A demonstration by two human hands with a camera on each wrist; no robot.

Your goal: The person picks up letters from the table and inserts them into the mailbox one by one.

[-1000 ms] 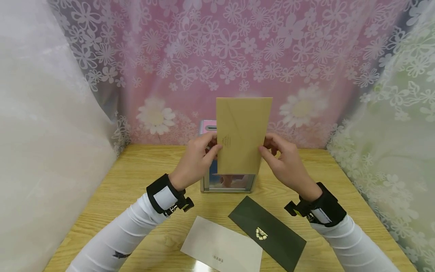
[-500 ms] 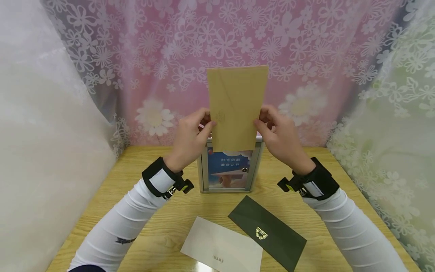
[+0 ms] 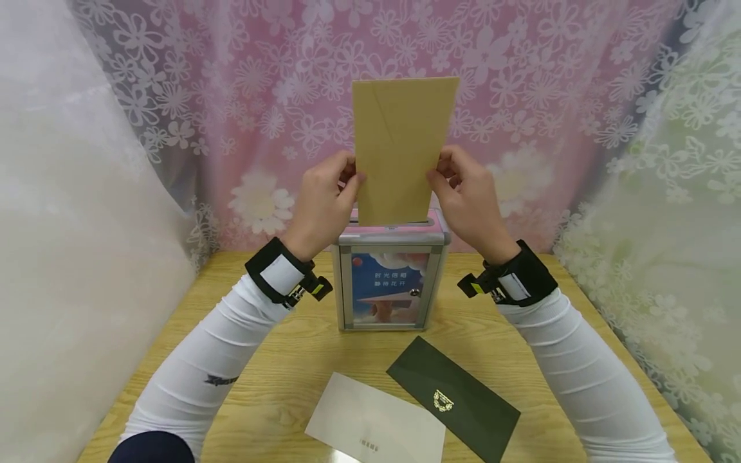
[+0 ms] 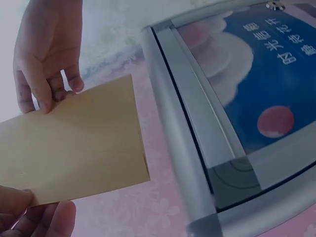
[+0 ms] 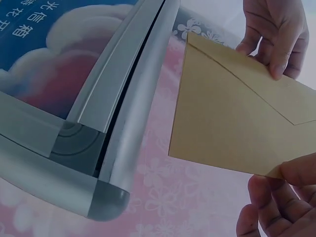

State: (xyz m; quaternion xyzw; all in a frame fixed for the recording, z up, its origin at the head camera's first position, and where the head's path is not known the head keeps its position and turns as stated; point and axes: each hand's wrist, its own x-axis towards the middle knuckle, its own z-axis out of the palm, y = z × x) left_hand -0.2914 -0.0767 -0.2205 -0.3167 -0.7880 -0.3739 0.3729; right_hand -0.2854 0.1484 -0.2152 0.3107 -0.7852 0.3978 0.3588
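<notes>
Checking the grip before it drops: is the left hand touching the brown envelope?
Touching. In the head view the left hand pinches the left edge of the envelope, thumb in front.

Light wooden table [image 3: 278, 360] with visible grain. Near its front edge a flat white paper envelope [image 3: 376, 426], small print at its lower middle. Just right of it, corners nearly touching, a dark green paper envelope [image 3: 453, 399] with gold emblem, lying diagonally. Behind, pink floral lace curtain [image 3: 521, 77]; plain white drape [image 3: 69, 225] at left.
</notes>
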